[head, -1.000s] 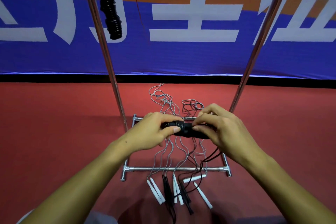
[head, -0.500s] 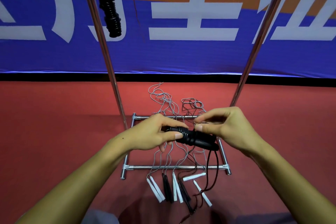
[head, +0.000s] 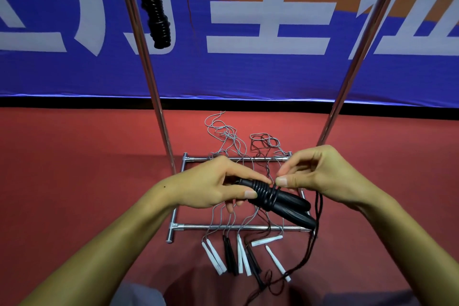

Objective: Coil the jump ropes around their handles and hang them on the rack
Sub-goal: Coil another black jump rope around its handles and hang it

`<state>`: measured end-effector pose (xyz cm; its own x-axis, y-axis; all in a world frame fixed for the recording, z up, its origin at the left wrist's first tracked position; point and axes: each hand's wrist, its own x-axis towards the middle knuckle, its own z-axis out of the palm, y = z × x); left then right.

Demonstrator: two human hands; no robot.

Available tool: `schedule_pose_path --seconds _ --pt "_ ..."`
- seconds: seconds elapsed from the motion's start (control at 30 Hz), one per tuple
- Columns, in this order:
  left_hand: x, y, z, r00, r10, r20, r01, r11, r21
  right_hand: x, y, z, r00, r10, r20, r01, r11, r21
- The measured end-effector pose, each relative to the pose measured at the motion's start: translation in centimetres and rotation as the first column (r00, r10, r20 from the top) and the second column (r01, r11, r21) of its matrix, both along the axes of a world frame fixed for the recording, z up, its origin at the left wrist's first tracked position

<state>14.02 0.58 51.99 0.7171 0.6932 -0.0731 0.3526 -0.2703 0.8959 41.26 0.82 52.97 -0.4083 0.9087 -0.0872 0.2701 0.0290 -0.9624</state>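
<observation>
A pair of black handles [head: 280,202] is held side by side above the rack's base frame [head: 238,226], tilted down toward the right. The left hand [head: 213,182] is closed around their upper left ends, thumb on the near side and fingers behind. Several turns of black rope [head: 264,191] are wound around the handles just beside that thumb. The right hand [head: 320,172] is pinched shut on the black rope at the wound section, thumb and forefinger pressed together; the loose rope runs from there down the right side past the base frame and trails across the red floor [head: 74,169] toward the bottom edge.

A finished coiled black rope [head: 157,11] is seen hanging from the top bar of the rack at the upper left, beside the left upright pole [head: 146,69]. The right upright pole [head: 357,57] is seen slanting up to the top right corner.

On the floor, grey and dark ropes [head: 228,136] lie tangled behind and across the base frame. Their handles lie in front of it: white handles [head: 213,256] in pairs and singly, with black handles [head: 229,254] between them.

Behind the rack a blue banner [head: 248,74] with orange and yellow bands is stretched along the wall. Large white characters are printed on it; only the one in the middle can be read whole, as "主", the others being cut off by the picture's edges.
</observation>
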Motion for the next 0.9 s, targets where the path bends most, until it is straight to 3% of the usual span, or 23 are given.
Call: schedule_pose_path --seconds 0.2,0.37,0.57,0.8,0.9 --pt "0.0 -0.4 0.8 0.998 0.024 0.055 -0.021 0.998 -0.06 -0.4 -0.2 -0.2 0.999 -0.025 -0.04 0.027 0.998 0.064" --pt "-0.2 -0.8 1.5 0.965 0.085 0.247 -0.035 0.979 -0.2 -0.8 -0.2 -0.3 0.952 -0.121 -0.281 0.076 0.983 -0.164" --pt "0.6 -0.9 1.1 0.9 0.098 0.425 -0.005 0.977 -0.214 -1.8 -0.1 -1.2 0.903 -0.091 -0.419 0.018 0.984 -0.175" --pt "1.4 -0.8 0.6 0.819 0.301 0.489 -0.238 0.953 -0.188 -4.1 -0.8 -2.9 0.839 -0.258 -0.48 0.266 0.963 -0.052" --pt "1.4 -0.1 0.1 0.767 0.394 0.507 -0.332 0.919 -0.212 -5.0 -1.3 -2.4 0.843 -0.204 -0.497 0.206 0.977 -0.051"
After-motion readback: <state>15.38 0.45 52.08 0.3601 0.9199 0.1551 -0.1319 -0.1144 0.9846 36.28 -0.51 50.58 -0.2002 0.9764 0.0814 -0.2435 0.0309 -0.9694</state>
